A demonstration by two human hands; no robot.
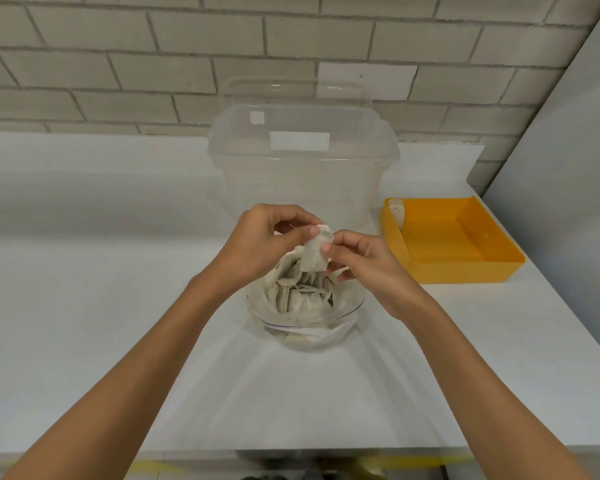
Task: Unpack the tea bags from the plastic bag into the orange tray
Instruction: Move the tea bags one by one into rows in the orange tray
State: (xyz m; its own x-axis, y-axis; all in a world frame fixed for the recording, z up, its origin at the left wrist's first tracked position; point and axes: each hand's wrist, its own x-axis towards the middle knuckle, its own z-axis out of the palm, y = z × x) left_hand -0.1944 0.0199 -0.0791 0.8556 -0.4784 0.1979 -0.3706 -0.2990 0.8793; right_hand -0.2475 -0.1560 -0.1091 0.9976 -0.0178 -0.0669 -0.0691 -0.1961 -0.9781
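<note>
A single tea bag (314, 254) is pinched at its upper end by the thumb and fingertips of the left hand (257, 237) and at its right edge by the thumb and forefinger of the right hand (364, 261). Both hands are thus closed on the same bag, which is held just above the open mouth of the plastic bag (305, 317). The two-handed hold is judged to serve for freeing this one bag from the rest before it is carried off. The plastic bag is set near the middle of the table (84, 271), its mouth spread upward so that the heap of tea bags (298, 292) inside can be reached from above. A clear container (302, 174) is stood directly behind it, toward the table's back edge and the brick wall (118, 64). The orange tray (465, 271) is laid near the right edge of the table, within the right hand's reach. Only a few tea bags (397, 211) are seen in its far left corner, so the unpacking is judged to be at an early stage.
</note>
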